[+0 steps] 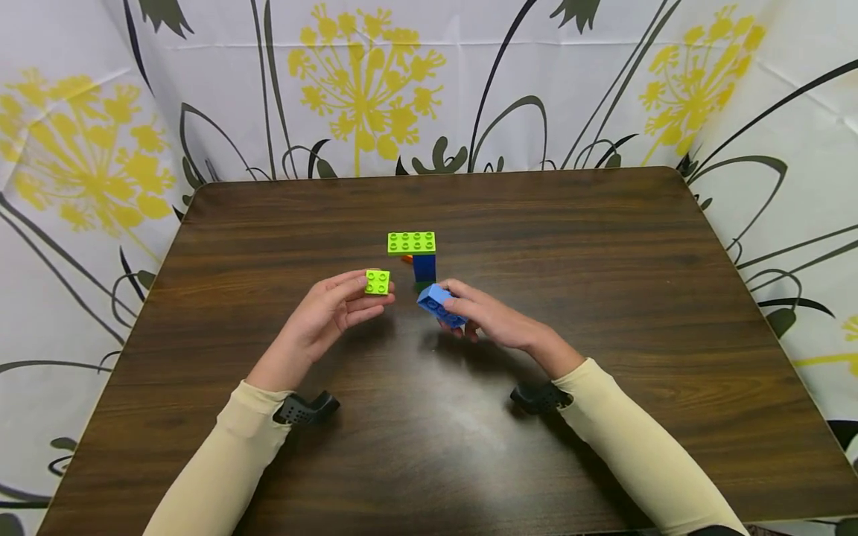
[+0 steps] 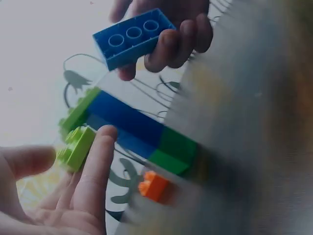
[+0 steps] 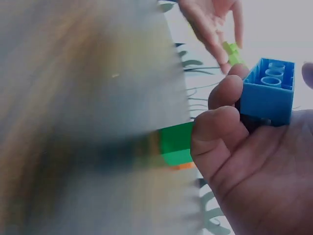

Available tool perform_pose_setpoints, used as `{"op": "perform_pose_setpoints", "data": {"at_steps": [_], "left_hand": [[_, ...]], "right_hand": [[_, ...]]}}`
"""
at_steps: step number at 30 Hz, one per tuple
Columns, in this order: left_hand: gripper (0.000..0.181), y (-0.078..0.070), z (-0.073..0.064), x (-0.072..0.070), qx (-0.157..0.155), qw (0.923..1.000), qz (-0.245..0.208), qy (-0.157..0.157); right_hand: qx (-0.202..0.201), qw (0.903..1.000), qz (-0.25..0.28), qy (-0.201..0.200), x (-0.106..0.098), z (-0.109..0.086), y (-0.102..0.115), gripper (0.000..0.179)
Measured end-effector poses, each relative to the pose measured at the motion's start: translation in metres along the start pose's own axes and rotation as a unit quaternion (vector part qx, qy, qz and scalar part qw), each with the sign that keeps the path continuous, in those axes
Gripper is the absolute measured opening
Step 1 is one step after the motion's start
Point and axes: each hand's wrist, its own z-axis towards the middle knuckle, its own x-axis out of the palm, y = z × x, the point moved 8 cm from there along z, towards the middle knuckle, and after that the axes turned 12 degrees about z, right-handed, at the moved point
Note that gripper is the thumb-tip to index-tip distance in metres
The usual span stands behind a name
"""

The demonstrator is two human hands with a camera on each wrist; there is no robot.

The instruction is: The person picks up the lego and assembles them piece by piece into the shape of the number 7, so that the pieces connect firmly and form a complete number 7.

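Note:
My left hand (image 1: 325,309) holds a small square lime toy brick (image 1: 377,282) at its fingertips, studs showing. In my right hand (image 1: 496,318) is a longer light blue brick (image 1: 442,305), gripped between thumb and fingers and tilted. Its hollow underside with three tubes shows in the left wrist view. Just beyond both hands stands a tower: a green brick (image 2: 173,152) at the bottom, dark blue bricks (image 1: 424,268) above it, and a long lime brick (image 1: 412,243) on top, overhanging to the left. Neither hand touches the tower.
An orange brick (image 2: 154,186) lies on the table beside the tower's base, mostly hidden behind it in the head view. The dark wood table (image 1: 603,283) reaches back to a flowered cloth (image 1: 469,97) hanging behind and at the sides.

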Motion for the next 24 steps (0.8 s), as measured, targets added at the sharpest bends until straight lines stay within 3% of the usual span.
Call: {"op": "perform_pose_setpoints", "data": {"at_steps": [4,9,12,18,24], "left_hand": [[0.048,-0.016,0.005,-0.006,0.013,0.9984,-0.055,-0.010],[0.049,-0.027,0.012,-0.006,0.017,0.9970,-0.075,-0.014],[0.050,-0.031,0.015,-0.005,0.018,0.9966,-0.078,-0.017],[0.048,-0.036,0.019,-0.006,0.021,0.9974,-0.063,-0.029],[0.047,-0.038,0.021,-0.004,0.027,0.9982,-0.044,-0.030]], "right_hand": [[-0.034,0.9994,0.008,-0.006,-0.006,0.000,0.021,0.042],[-0.094,0.9923,-0.060,-0.053,-0.019,0.002,0.052,0.045],[-0.132,0.9781,-0.131,-0.094,-0.026,0.006,0.069,0.048],[-0.181,0.9378,-0.240,-0.173,-0.033,0.020,0.091,0.050],[-0.177,0.9161,-0.310,-0.183,-0.027,0.039,0.095,0.049]]}}
